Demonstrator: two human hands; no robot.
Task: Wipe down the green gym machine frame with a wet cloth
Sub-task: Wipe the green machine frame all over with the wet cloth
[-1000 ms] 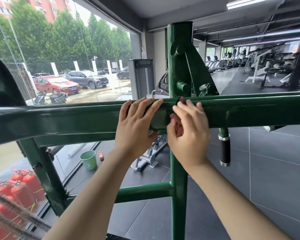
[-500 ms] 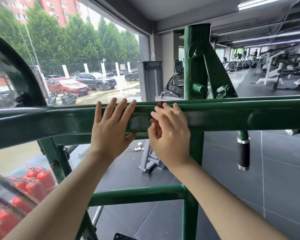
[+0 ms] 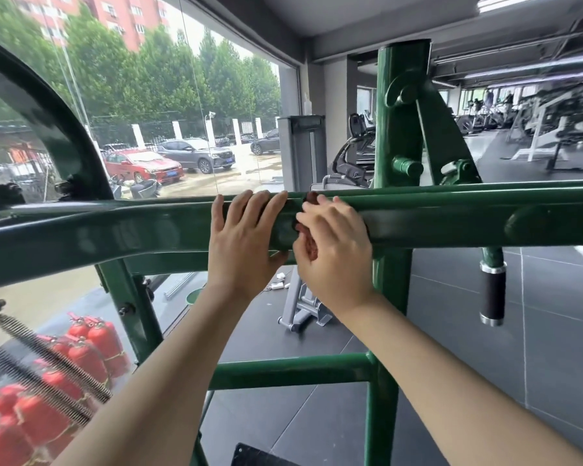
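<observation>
A thick green horizontal bar [image 3: 115,230] of the gym machine frame crosses the whole view at chest height, joined to a green upright post [image 3: 396,129]. My left hand [image 3: 243,243] lies flat on the bar, fingers spread over its top and thumb under it, holding nothing. Just to its right my right hand [image 3: 334,250] presses a small dark red cloth [image 3: 312,245] against the bar; the cloth is mostly hidden under the palm and fingers, with a bit showing over the bar's top edge.
A lower green crossbar [image 3: 290,369] joins the post. A black padded handle [image 3: 492,294] hangs on the right. Red fire extinguishers [image 3: 91,344] and coil springs [image 3: 48,361] sit at lower left by the window. A green bucket [image 3: 194,295] stands on the dark floor.
Both hands slid left along the bar with the cloth from one second ago, then the view shifted; my left hand now sits closer to my right hand again.
</observation>
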